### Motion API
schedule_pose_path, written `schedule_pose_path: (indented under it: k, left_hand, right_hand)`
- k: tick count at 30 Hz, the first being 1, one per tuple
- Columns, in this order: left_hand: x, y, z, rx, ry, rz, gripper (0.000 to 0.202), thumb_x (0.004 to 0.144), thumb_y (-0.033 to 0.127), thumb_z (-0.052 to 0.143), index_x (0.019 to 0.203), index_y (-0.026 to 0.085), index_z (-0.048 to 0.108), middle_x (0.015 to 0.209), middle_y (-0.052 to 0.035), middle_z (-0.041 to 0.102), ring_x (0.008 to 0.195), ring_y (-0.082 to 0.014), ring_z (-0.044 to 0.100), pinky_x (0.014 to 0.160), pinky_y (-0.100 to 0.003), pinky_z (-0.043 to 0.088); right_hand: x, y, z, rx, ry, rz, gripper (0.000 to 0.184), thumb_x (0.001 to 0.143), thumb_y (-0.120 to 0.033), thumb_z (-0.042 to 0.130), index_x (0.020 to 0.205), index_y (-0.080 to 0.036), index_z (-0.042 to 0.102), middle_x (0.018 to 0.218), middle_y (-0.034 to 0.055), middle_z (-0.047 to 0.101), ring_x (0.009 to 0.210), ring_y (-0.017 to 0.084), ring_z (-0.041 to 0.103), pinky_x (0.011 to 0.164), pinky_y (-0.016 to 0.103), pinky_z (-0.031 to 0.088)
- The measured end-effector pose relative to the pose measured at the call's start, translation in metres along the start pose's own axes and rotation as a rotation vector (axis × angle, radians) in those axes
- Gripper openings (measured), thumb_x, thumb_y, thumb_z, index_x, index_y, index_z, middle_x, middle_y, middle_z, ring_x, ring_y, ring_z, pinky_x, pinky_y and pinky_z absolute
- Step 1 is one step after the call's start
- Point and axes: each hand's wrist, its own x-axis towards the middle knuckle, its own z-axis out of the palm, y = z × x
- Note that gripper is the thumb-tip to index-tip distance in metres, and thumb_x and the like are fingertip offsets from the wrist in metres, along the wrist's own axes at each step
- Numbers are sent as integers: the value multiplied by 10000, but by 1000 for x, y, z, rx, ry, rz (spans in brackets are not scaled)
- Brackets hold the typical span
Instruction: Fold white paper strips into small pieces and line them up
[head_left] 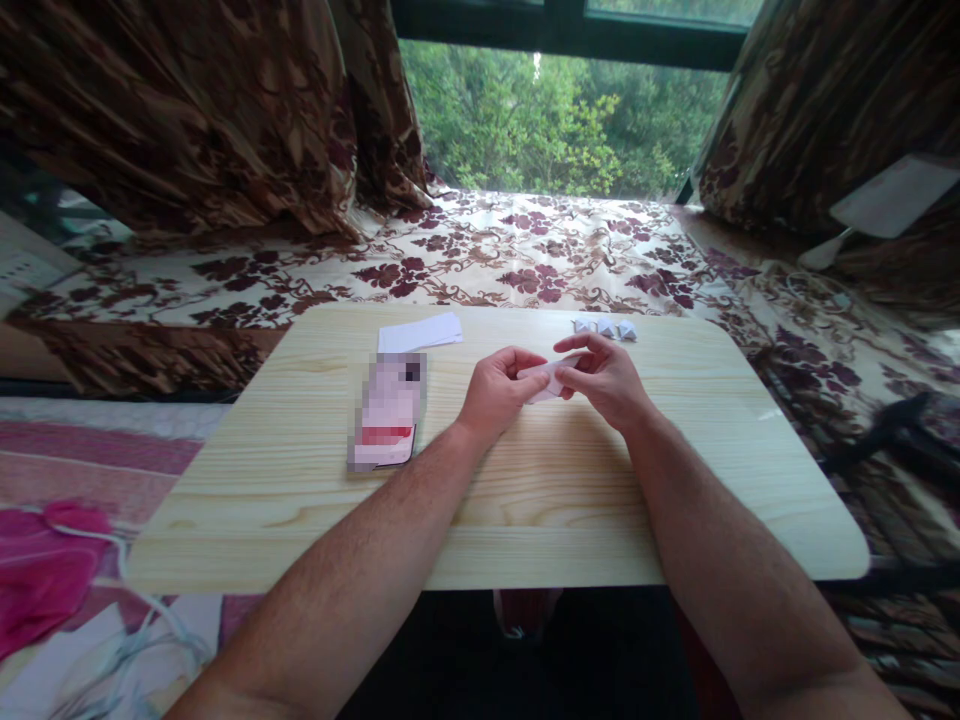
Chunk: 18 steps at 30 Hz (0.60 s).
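Observation:
Between my two hands is a small piece of folded white paper (546, 382), held above the middle of the wooden table. My left hand (501, 385) pinches its left side, thumb on top and fingers curled behind. On the other side my right hand (604, 375) grips the paper between thumb and fingers, with the index finger arched over it. Just beyond my right hand, three small folded paper pieces (605, 328) sit in a row. A stack of white paper strips (420, 333) lies at the far left of the table.
A phone (386, 415), mostly pixelated, rests on the light wooden table (300, 520) left of my hands. Behind stretches a ledge with flowered cloth (540, 250) under a window. White cables (161, 620) and pink cloth (45, 570) lie at lower left; a white lamp (892, 195) stands right.

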Motion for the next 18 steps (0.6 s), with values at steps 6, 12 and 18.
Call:
schedule_pose_path:
  k: [6, 12, 18]
  left_hand:
    - [0, 0, 1, 27, 16, 28, 247, 681, 260, 790, 878, 140, 700, 774, -48, 740, 663, -154, 669, 638, -267, 528]
    - [-2, -1, 0, 164, 33, 123, 196, 706, 259, 753, 865, 149, 719, 758, -34, 719, 656, -146, 643, 603, -247, 499]
    - [-2, -5, -1, 244, 54, 169, 196, 728, 267, 731, 887, 152, 731, 777, -41, 717, 668, -151, 637, 602, -248, 494]
  right_hand:
    - [0, 2, 1, -14, 4, 16, 319, 703, -307, 786, 963, -149, 690, 656, -2, 694, 519, 112, 608, 497, 231, 495]
    - [-1, 1, 1, -57, 21, 59, 234, 707, -348, 778, 782, -140, 700, 598, 12, 675, 512, 116, 597, 482, 223, 464]
    - [-2, 2, 3, -89, 50, 6, 182, 705, -315, 766, 739, -151, 697, 599, -1, 661, 523, 111, 587, 501, 227, 467]
